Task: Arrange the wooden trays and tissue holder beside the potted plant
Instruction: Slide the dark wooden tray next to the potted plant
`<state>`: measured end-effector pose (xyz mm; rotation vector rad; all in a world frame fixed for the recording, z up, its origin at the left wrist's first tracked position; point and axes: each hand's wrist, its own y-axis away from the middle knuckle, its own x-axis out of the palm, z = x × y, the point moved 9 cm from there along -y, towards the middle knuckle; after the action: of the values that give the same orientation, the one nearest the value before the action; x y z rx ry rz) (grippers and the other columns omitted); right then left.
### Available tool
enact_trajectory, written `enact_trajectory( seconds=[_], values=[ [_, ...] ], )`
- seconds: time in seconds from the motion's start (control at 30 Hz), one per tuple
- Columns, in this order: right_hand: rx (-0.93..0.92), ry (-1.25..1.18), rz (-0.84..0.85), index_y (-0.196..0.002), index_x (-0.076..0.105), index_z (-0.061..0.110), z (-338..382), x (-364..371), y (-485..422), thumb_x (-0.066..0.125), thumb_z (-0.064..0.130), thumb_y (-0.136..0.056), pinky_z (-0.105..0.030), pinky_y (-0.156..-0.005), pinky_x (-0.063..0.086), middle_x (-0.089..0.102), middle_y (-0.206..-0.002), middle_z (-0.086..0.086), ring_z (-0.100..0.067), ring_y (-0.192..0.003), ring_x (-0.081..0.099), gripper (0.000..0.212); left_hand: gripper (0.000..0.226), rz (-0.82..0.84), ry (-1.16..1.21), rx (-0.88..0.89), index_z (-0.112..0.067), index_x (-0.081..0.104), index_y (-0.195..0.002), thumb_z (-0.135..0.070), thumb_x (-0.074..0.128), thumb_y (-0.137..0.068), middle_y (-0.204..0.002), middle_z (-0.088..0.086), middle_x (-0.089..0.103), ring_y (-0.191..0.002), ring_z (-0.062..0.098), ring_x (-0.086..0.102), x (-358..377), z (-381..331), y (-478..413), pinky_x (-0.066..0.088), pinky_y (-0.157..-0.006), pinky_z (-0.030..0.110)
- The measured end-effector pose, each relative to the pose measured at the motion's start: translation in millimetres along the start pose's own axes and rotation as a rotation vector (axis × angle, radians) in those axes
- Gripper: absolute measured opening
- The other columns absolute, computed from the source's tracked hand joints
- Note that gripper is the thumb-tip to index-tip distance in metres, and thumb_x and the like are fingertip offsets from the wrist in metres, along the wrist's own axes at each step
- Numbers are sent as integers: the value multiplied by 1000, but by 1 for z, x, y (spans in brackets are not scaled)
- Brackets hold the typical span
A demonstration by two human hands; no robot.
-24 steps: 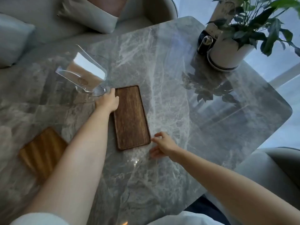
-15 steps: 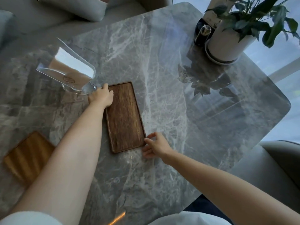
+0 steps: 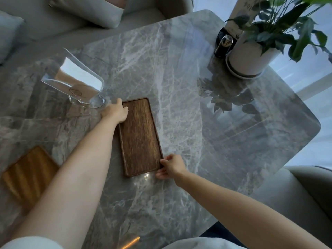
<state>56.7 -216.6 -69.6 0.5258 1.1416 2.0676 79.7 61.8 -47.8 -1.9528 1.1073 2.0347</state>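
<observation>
While lying flat between both hands, dark wooden tray (image 3: 141, 136) being gripped: left hand (image 3: 115, 112) grasping far corner, right hand (image 3: 170, 167) grasping near corner.

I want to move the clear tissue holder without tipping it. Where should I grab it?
Probably low down, at the narrow stem just above the round base of the tissue holder, fingers coming in from the near side. Its wide flared top leans away over a small foot, so a high grip would likely tip it.

No readable text, faint gold emblem on clear tissue holder (image 3: 79, 85), possibly a logo
</observation>
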Motion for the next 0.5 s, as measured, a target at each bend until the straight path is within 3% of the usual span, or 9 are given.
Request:
enact_trajectory(
  seconds=[0.13,0.27,0.5],
  values=[
    [-43,-37,-34,-86,42,4,13,-33,2,42,4,-94,-22,-29,46,50,-54,-16,-11,-24,50,7,47,10,24,19,-8,34,-132,-37,34,-96,-135,29,45,-122,43,46,-5,-24,-4,39,-99,46],
    [-107,-47,-103,-72,44,8,39,-79,-5,47,5,-92,-21,-28,46,52,-46,-14,-12,-24,51,20,47,1,120,15,-9,36,-132,-38,38,-94,-131,27,50,-118,43,50,-13,-55,-17,42,-95,45],
    [-189,-3,-213,-66,46,7,96,-170,-21,49,6,-91,-19,-27,43,51,-42,-14,-11,-23,49,25,48,-17,247,0,-9,39,-129,-37,44,-91,-131,25,52,-118,42,50,-26,-126,-40,43,-95,43]
  ],
)
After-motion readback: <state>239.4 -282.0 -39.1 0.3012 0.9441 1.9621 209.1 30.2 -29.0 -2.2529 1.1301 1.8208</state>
